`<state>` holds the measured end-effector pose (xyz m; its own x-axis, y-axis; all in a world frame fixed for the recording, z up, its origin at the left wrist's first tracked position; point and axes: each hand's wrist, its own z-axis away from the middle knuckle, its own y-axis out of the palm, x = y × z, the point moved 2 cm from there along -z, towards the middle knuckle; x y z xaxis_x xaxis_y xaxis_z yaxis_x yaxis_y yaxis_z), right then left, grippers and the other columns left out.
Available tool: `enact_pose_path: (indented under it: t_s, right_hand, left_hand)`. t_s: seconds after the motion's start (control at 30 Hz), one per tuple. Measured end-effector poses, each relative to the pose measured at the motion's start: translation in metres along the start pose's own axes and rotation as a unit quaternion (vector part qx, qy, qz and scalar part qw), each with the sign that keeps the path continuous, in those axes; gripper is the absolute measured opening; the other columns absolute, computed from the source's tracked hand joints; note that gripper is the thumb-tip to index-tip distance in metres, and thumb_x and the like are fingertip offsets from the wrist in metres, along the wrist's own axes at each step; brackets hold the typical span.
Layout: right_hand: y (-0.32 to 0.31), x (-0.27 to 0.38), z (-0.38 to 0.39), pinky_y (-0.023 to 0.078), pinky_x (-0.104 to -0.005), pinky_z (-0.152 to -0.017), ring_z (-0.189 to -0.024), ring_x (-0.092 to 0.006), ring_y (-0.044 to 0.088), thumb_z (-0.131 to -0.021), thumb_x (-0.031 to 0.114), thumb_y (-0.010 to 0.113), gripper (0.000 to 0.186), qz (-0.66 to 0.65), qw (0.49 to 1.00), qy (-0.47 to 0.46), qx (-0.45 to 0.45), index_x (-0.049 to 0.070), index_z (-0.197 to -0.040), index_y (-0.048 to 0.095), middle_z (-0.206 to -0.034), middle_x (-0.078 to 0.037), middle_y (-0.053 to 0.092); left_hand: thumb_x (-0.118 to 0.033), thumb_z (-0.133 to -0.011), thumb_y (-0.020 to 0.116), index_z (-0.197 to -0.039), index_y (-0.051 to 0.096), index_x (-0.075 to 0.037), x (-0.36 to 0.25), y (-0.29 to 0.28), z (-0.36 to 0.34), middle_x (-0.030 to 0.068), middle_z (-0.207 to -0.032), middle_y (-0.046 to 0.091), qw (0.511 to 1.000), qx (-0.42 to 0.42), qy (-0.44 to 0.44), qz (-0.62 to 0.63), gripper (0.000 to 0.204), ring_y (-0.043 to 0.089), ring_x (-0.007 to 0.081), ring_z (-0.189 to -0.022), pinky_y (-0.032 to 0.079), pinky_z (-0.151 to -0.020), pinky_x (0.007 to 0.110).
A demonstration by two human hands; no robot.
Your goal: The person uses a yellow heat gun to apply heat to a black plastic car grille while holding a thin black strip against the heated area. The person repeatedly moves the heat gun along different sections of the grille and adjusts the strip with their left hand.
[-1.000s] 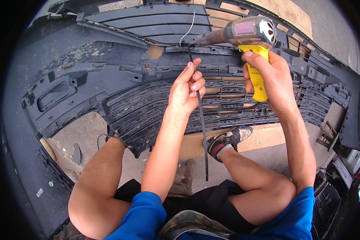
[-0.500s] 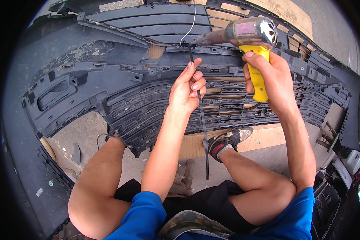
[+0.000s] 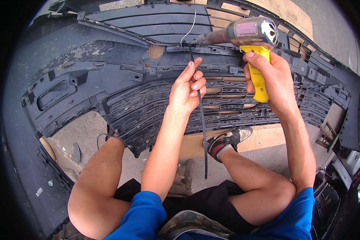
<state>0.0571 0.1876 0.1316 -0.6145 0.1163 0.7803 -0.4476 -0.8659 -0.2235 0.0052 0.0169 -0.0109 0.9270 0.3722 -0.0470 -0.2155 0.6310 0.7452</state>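
Note:
My left hand point(image 3: 187, 89) pinches a long thin black plastic rod point(image 3: 202, 120) that runs from the bumper's upper bar down past my knee. My right hand point(image 3: 270, 76) grips the yellow handle of a heat gun point(image 3: 244, 34) with a shiny metal body. Its nozzle points left at the top end of the rod, where rod and bumper meet. The large dark grey car bumper point(image 3: 108, 80) lies inside-up in front of me, its mesh grille point(image 3: 236, 100) under both hands.
A thin white wire point(image 3: 190, 26) curls up from the spot near the nozzle. My right foot in a dark shoe point(image 3: 226, 141) rests on a wooden board point(image 3: 264, 138) below the grille. Concrete ground point(image 3: 88, 136) shows at the left. Other car parts sit at the right edge.

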Motion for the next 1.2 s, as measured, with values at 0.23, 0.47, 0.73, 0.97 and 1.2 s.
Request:
enact_pose_path:
  t_s: [0.23, 0.47, 0.73, 0.97, 1.2]
  right_hand:
    - [0.0004, 0.0001, -0.0004, 0.046, -0.0250, -0.047, -0.052, -0.0124, 0.060, -0.091, 0.028, 0.063, 0.031, -0.003, 1.000, -0.004, 0.003, -0.002, -0.093, 0.061, -0.070, -0.005, 0.061]
    - [0.0003, 0.0004, -0.0004, 0.046, -0.0249, -0.047, -0.052, -0.0124, 0.060, -0.091, 0.028, 0.062, 0.031, -0.005, 1.000, -0.005, 0.005, -0.002, -0.094, 0.061, -0.070, -0.005, 0.061]
    - [0.0016, 0.0011, -0.0001, 0.046, -0.0241, -0.047, -0.052, -0.0120, 0.059, -0.091, 0.028, 0.062, 0.030, -0.008, 1.000, -0.004, 0.004, -0.002, -0.096, 0.061, -0.070, -0.005, 0.061]
    - [0.0010, 0.0006, -0.0003, 0.046, -0.0241, -0.047, -0.051, -0.0119, 0.059, -0.091, 0.028, 0.062, 0.031, -0.007, 1.000, -0.003, 0.003, -0.002, -0.096, 0.061, -0.070, -0.005, 0.062]
    - [0.0003, 0.0002, -0.0005, 0.045, -0.0238, -0.047, -0.051, -0.0118, 0.059, -0.091, 0.029, 0.062, 0.031, 0.000, 1.000, -0.006, 0.001, -0.002, -0.096, 0.061, -0.070, -0.005, 0.062]
  left_hand:
    - [-0.031, -0.104, 0.051, -0.130, 0.050, -0.008, 0.0006, -0.0012, -0.0002, -0.0056, -0.072, 0.041, 1.000, 0.001, -0.001, 0.005, 0.034, 0.034, 0.0016, -0.053, 0.024, -0.041, 0.017]
    - [-0.030, -0.103, 0.051, -0.130, 0.050, -0.008, 0.0004, -0.0018, -0.0007, -0.0055, -0.072, 0.041, 1.000, 0.004, -0.002, 0.008, 0.034, 0.034, 0.0018, -0.053, 0.024, -0.041, 0.017]
    - [-0.030, -0.103, 0.052, -0.130, 0.050, -0.008, 0.0009, -0.0044, -0.0020, -0.0051, -0.073, 0.041, 1.000, 0.008, -0.005, 0.011, 0.035, 0.034, 0.0020, -0.054, 0.024, -0.041, 0.017]
    - [-0.030, -0.103, 0.052, -0.130, 0.051, -0.008, 0.0006, -0.0035, -0.0021, -0.0048, -0.073, 0.041, 1.000, 0.008, -0.004, 0.011, 0.035, 0.035, 0.0022, -0.054, 0.025, -0.041, 0.017]
    - [-0.031, -0.103, 0.052, -0.129, 0.052, -0.008, 0.0006, -0.0036, -0.0031, -0.0048, -0.073, 0.041, 1.000, 0.012, -0.004, 0.009, 0.035, 0.035, 0.0021, -0.054, 0.025, -0.041, 0.017]
